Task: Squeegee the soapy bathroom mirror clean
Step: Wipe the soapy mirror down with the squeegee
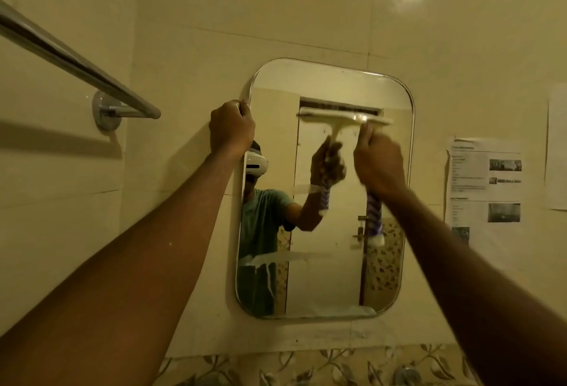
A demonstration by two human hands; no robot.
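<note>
A rounded rectangular mirror [325, 278] hangs on the tiled wall ahead. My right hand [379, 163] is shut on the squeegee [346, 118], whose white blade lies level against the upper glass; its blue-and-white handle sticks out below my fist. My left hand [231, 127] grips the mirror's upper left edge. Thin soapy streaks [276, 258] run across the lower glass, and foam sits along the bottom rim. The mirror reflects a person in a green shirt wearing a headset.
A chrome towel rail [76, 63] juts from the left wall at head height. Printed paper sheets [484, 183] are stuck to the wall right of the mirror. A leaf-patterned tile band [306, 367] runs below the mirror.
</note>
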